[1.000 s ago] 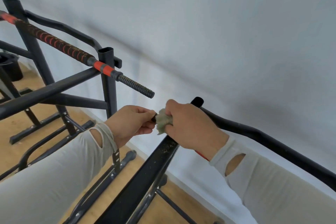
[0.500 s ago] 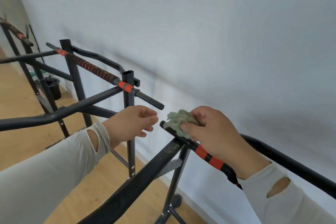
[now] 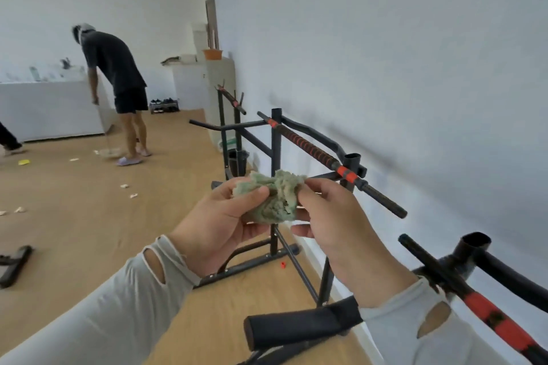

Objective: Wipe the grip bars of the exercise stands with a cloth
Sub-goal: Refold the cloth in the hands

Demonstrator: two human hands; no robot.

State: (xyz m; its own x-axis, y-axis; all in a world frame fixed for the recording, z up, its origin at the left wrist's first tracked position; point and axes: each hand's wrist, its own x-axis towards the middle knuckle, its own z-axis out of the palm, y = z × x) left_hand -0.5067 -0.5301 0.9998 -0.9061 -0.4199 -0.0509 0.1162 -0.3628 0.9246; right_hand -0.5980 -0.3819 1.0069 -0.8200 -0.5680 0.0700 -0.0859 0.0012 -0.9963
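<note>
Home gym room, exercise stands, wooden floor, white wall

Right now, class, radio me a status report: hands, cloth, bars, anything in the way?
Left hand and right hand both pinching the cloth, held off the bars. Next grip bar just beyond, untouched. Nothing in the way.

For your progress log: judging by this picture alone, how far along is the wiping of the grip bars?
Done: it cannot be told from the bars, but the cloth carries dark dirt, which suggests some wiping. In hand: left hand and right hand both pinch the cloth in the air, touching no bar. Left: the middle bar and the far bar probably await; the near bar is unclear.
</note>
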